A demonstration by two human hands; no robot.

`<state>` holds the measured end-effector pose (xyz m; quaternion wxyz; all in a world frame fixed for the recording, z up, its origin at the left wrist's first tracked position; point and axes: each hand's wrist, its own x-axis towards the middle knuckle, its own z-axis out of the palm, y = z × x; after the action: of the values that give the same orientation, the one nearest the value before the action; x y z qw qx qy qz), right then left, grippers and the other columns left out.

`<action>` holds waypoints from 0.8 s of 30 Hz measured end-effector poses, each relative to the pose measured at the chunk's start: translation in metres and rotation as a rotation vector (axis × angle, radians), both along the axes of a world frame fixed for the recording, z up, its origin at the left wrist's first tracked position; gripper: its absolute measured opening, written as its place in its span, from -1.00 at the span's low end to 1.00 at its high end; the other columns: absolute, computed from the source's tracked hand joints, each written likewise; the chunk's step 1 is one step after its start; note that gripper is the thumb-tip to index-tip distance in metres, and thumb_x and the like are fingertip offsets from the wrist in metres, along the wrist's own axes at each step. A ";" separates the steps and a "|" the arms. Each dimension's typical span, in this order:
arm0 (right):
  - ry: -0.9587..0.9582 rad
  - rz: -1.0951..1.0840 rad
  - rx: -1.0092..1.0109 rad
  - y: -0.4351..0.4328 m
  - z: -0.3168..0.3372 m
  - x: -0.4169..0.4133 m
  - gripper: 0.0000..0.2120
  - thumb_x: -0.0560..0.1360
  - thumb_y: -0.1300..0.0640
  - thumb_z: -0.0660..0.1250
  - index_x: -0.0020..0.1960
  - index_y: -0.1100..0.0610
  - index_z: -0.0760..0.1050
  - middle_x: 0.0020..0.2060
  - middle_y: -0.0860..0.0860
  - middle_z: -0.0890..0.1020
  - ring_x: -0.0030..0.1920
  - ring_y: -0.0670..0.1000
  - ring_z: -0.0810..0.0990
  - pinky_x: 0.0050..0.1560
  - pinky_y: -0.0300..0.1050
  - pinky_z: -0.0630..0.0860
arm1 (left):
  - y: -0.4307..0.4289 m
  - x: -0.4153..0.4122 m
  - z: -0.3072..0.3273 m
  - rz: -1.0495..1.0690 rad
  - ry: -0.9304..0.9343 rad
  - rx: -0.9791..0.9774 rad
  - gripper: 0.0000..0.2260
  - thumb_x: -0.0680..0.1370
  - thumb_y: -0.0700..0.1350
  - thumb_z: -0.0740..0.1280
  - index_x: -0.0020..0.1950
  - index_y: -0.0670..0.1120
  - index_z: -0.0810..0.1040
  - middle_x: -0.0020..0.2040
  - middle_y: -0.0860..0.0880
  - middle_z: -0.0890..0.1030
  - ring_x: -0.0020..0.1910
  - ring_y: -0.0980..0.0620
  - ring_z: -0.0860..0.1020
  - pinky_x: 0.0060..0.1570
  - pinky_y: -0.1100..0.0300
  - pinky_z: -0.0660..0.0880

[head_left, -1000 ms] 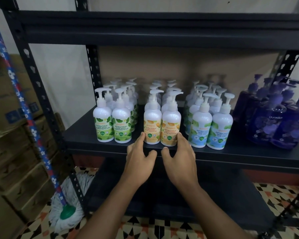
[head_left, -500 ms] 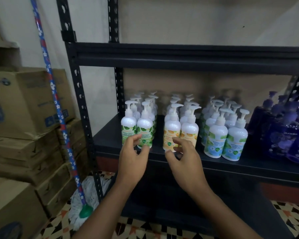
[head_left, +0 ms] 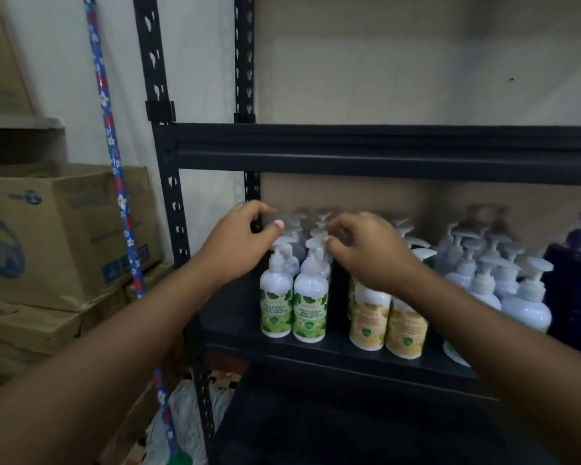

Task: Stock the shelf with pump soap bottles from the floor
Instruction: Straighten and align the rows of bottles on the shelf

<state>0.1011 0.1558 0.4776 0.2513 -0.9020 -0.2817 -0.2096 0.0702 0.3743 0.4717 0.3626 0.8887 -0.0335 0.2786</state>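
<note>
Both hands curl their fingers over the pump heads; blur hides whether the left hand (head_left: 245, 238) or right hand (head_left: 366, 251) pinches one. White green-labelled pump soap bottles (head_left: 311, 310) stand front-left on the black metal shelf (head_left: 349, 359), with yellow-labelled bottles (head_left: 369, 322) and dark purple bottles (head_left: 577, 297) rightward. A floral mop handle (head_left: 114, 169) and brown cardboard boxes (head_left: 64, 229) stand left of the shelf.

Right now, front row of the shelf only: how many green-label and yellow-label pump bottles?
Green-label bottles: 2
Yellow-label bottles: 2
Total: 4
Rear rows are too blurred to count.
</note>
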 end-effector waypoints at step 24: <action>0.619 -0.113 -0.073 0.033 0.024 0.179 -0.67 0.63 0.21 0.24 0.37 0.24 0.50 0.22 0.26 0.62 0.11 0.27 0.69 0.21 0.16 0.61 | 0.016 0.175 0.002 -0.268 0.493 -0.434 -0.70 0.64 -0.14 0.34 0.38 -0.10 0.55 0.24 -0.13 0.61 0.09 -0.04 0.60 0.13 0.08 0.57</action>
<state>0.2801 0.1884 0.5020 0.2803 -0.9456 -0.1488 0.0714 0.2448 0.3899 0.4736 0.5735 0.8192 -0.0013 0.0064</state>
